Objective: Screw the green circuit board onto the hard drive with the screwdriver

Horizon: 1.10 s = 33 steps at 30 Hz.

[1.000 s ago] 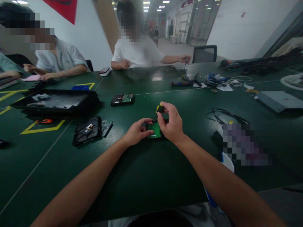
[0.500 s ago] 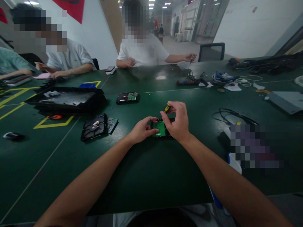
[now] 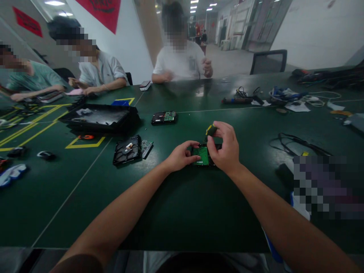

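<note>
A small hard drive with a green circuit board lies on the dark green table in front of me. My left hand rests against its left edge, fingers curled on it. My right hand is closed around a black and yellow screwdriver, held upright with its tip down on the drive.
An opened hard drive lies to the left, another drive farther back, beside a black tray. Cables and tools lie to the right. Three people sit across the table, hands near its far edge.
My view has swung left, so everything sits further right in frame. My hands stay on the drive and screwdriver. The person opposite has pulled the outstretched arm back to the chest.
</note>
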{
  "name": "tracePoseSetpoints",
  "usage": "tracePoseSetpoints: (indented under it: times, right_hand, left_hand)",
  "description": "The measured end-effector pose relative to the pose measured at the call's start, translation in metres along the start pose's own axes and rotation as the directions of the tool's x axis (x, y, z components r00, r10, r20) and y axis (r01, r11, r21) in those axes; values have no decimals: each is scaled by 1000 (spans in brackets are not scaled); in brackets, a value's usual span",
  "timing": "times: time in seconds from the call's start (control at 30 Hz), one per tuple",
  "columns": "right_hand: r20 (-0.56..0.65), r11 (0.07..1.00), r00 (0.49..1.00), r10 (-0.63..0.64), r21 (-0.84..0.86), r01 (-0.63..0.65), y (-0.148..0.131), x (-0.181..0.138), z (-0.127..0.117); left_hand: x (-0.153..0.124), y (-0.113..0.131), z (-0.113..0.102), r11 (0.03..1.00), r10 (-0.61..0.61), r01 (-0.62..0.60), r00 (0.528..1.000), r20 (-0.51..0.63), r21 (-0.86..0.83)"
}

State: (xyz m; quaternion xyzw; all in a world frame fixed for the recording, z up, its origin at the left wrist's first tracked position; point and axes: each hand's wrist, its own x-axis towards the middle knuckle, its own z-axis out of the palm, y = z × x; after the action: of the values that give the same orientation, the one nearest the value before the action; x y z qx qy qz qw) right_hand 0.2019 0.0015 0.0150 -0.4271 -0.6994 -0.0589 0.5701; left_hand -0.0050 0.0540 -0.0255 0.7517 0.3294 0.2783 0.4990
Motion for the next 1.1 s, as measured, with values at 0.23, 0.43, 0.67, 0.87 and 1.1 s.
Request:
tracePoseSetpoints:
  times: [0.23, 0.43, 0.67, 0.87, 1.1]
  right_hand:
    - [-34, 999, 999, 1, -46, -3, 2, 0, 0]
    - [14, 1000, 1000, -28, -2, 28, -2, 3, 0]
    - [33, 999, 999, -35, -14, 35, -4, 4, -1]
    - [-1, 999, 1000, -14, -29, 14, -3, 3, 1]
    - [27, 1000, 1000, -5, 4, 5, -3, 1, 1]
  left_hand:
    - [1, 0, -1, 1000, 11, -11, 1000, 9, 1]
    - [1, -1, -1, 999, 29, -29, 1000, 2, -14]
    - [2, -1, 0, 999, 26, -26, 1000, 7, -30]
    - [1, -2, 0, 1000, 24, -24, 1000, 11, -19]
    - [1, 0, -1, 1000, 4, -4, 1000, 12, -15]
